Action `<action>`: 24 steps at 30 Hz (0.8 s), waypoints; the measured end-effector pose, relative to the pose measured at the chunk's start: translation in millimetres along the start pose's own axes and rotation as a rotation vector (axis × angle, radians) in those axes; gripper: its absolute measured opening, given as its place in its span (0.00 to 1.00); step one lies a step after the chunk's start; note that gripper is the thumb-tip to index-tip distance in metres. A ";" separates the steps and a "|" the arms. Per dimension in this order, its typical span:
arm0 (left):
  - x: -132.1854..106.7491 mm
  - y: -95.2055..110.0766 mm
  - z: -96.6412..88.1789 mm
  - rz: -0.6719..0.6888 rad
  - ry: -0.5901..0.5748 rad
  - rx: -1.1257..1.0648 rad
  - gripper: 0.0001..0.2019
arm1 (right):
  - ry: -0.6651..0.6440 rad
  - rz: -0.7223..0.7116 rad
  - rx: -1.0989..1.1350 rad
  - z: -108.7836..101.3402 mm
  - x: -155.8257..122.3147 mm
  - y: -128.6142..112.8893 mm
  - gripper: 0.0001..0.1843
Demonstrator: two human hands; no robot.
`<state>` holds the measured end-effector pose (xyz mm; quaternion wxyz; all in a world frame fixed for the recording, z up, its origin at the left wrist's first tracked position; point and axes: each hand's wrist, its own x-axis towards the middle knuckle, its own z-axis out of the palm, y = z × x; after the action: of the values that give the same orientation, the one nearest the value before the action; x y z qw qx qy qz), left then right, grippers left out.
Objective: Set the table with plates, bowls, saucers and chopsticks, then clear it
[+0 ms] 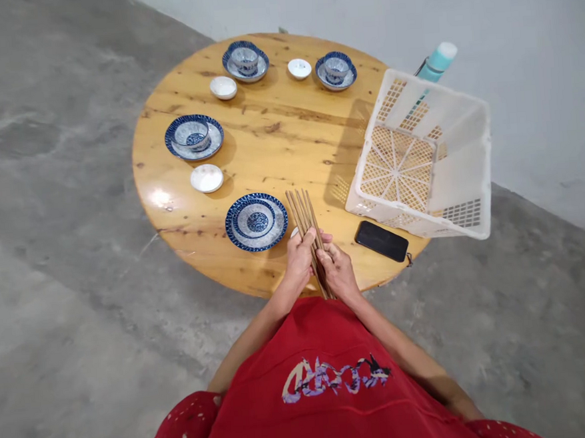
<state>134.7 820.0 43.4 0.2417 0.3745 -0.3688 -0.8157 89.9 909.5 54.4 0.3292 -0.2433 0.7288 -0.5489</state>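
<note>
Several wooden chopsticks point(300, 208) are gathered in a bundle at the table's near edge, their upper ends fanned slightly apart. My left hand point(301, 253) is closed around the left part of the bundle, thumb on top. On its right side, my right hand point(337, 268) grips the same chopsticks, its fingers partly hidden. A blue-and-white plate point(233, 231) with a matching bowl point(257, 221) on it sits just left of my hands. Behind my left hand, a small white dish point(294, 232) shows only in part.
Blue-rimmed plates with bowls point(194, 136) point(245, 61) point(335, 69) and small white dishes point(207, 178) point(223, 88) point(299, 69) stand around the round wooden table point(278, 153). A white plastic basket point(423, 218), a black phone point(381, 241) and a turquoise bottle point(436, 62) are at the right.
</note>
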 end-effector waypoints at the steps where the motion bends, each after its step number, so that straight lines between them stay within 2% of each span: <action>1: -0.3 -1.2 -1.9 0.029 0.005 0.011 0.18 | 0.004 -0.028 -0.037 1.8 -1.4 2.6 0.15; 3: -1.9 -2.7 -4.9 0.056 0.016 0.020 0.17 | 0.016 -0.065 -0.105 5.1 -4.6 7.6 0.15; 8: -10.0 -4.7 -6.5 0.029 0.020 0.018 0.16 | 0.082 -0.067 -0.269 10.1 -14.2 14.4 0.15; 13: -11.7 -9.9 -3.2 0.086 0.011 0.045 0.17 | 0.150 -0.063 -0.301 5.1 -22.7 16.5 0.15; 17: -9.8 -4.0 -3.4 0.164 0.071 0.037 0.15 | 0.175 -0.122 -0.190 -11.5 -23.8 16.2 0.15; 19: -13.2 2.0 -4.6 0.222 0.108 0.046 0.14 | 0.234 -0.164 -0.152 -23.3 -21.1 16.0 0.15; 24: -34.6 6.1 -9.0 0.329 0.196 0.096 0.14 | 0.382 -0.119 0.020 -58.5 -9.4 25.2 0.16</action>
<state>163.3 835.7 59.1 0.3883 0.3977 -0.4381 -0.7065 52.5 960.7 42.7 0.1545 -0.1739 0.7568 -0.6109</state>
